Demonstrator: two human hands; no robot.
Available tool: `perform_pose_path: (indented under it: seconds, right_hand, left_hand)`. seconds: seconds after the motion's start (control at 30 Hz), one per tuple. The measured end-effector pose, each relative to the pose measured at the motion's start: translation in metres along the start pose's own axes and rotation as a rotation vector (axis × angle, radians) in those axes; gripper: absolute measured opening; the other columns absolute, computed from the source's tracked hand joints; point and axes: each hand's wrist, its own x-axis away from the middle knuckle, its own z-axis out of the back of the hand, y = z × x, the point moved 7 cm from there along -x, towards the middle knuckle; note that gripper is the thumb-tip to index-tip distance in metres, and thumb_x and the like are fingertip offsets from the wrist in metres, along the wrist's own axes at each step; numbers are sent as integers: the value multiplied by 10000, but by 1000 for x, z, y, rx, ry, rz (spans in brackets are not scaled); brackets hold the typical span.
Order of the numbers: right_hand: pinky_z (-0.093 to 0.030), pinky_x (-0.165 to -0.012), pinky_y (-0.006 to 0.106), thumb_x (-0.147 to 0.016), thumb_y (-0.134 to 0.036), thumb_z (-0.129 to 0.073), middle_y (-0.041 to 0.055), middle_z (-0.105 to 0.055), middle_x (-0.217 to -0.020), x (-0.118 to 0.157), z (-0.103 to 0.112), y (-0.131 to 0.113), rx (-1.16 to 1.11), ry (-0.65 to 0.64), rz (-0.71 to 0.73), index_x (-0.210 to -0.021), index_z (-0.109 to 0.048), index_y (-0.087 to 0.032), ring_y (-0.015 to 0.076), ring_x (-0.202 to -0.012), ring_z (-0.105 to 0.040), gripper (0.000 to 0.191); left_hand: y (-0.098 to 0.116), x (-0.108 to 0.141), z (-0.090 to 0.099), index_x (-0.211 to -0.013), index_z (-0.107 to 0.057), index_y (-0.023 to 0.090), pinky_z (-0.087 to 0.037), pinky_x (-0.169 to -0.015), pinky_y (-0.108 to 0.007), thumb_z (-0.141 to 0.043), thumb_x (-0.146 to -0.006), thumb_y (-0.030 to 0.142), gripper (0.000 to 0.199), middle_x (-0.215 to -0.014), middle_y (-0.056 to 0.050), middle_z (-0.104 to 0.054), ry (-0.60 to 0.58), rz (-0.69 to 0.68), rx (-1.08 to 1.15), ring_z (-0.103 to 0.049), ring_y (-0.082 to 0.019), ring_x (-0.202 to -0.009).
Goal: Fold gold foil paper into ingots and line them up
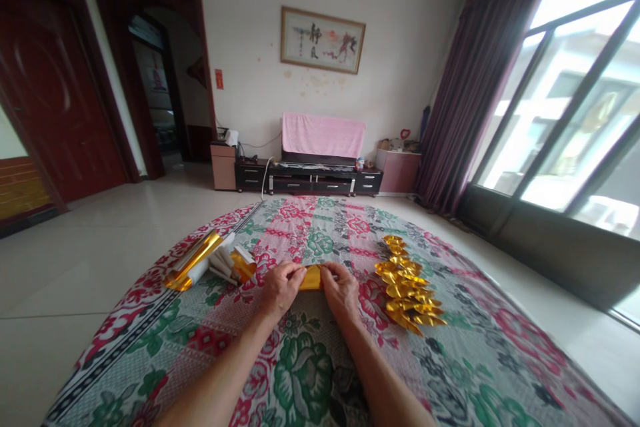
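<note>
A small piece of gold foil paper point(312, 278) is stretched between my two hands, above the middle of the flowered cloth. My left hand point(283, 288) pinches its left end between thumb and fingers. At the right end, my right hand point(341, 288) grips it the same way. To the right lies a row of folded gold paper pieces point(407, 283) with pointed ends, nested closely together. Left of my hands are gold paper sheets point(195, 263), partly curled, beside several white-backed paper strips point(223, 263).
The patterned cloth point(320, 240) covers the round surface before me. Beyond it stand a low black cabinet point(313, 183) and a screen draped with a pink towel point(324, 135). Tall windows and a purple curtain point(493, 80) are on the right, a red door point(55, 93) on the left.
</note>
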Motion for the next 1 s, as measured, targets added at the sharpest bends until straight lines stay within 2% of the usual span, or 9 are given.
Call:
perform_pose_path:
  seconds: [0.17,0.33,0.63,0.8,1.0]
  right_hand:
    - [-420,-725,241,-721,-252,-485,21,-659,-794,-1,-4,3,223,-10,68,-725,-697,-208,155,-738,-593,217]
    - [-403,-736,241,-700,-166,-490,47,-649,-783,-1,-12,6,357,-56,92,-683,-681,-184,160,-761,-576,193]
    - [-370,-731,280,-741,-154,-487,81,-628,-835,5,-16,1,506,-72,95,-707,-677,-169,190,-800,-533,194]
    - [-360,-754,292,-744,-156,-492,87,-619,-856,6,-18,3,535,-90,82,-728,-673,-168,202,-826,-519,181]
    - [-351,-757,310,-778,-183,-477,93,-602,-876,7,-21,5,566,-97,85,-762,-657,-164,214,-842,-508,182]
  left_hand:
    - [1,1,-5,-655,-666,183,-456,-741,-260,-552,-748,213,150,-804,-43,-660,19,-50,-150,-602,-146,-767]
    - [-1,1,-14,-593,-645,173,-442,-745,-286,-525,-737,171,187,-794,-60,-635,-51,-59,-300,-584,-165,-775]
    - [2,2,-22,-622,-579,178,-419,-753,-309,-472,-765,181,178,-739,-53,-592,-117,-156,-472,-546,-183,-763]
    - [8,3,-22,-602,-542,187,-417,-732,-316,-449,-762,187,184,-732,-60,-584,-100,-189,-539,-543,-197,-755]
    - [0,2,-25,-689,-543,186,-423,-752,-336,-467,-757,220,107,-747,-58,-583,-110,-181,-557,-550,-211,-762]
